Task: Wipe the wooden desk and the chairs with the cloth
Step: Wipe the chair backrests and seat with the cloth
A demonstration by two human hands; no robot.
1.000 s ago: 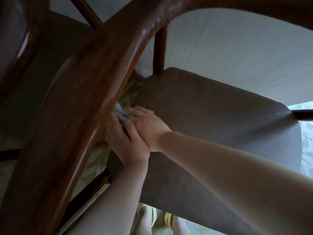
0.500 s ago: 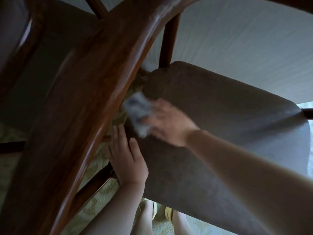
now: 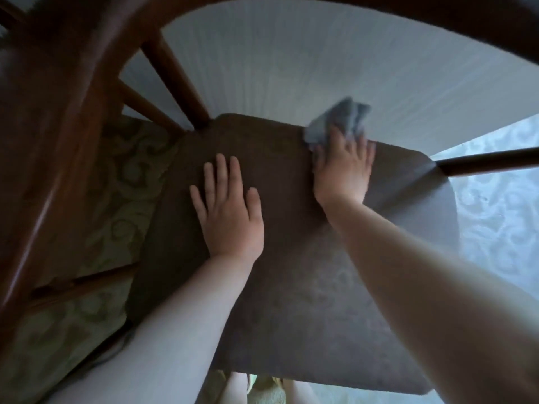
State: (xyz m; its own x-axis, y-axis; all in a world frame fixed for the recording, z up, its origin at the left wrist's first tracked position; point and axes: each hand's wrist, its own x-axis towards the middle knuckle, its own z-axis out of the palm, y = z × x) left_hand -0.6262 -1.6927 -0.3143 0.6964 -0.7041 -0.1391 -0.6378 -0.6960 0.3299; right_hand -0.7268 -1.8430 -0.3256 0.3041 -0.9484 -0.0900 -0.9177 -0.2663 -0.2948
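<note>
A grey cloth (image 3: 338, 123) lies bunched at the far edge of a chair's brown padded seat (image 3: 291, 272), its upper part blurred against the pale wall (image 3: 291, 68). The right hand (image 3: 342, 170) rests on the cloth, palm down, fingers reaching forward over it; whether they curl into it cannot be told. The left hand (image 3: 229, 208) lies flat on the seat nearby, fingers straight and spread, holding nothing. Both forearms extend forward. The chair's curved wooden back (image 3: 73, 126) arcs along the left, above patterned carpet (image 3: 122, 205).
</note>
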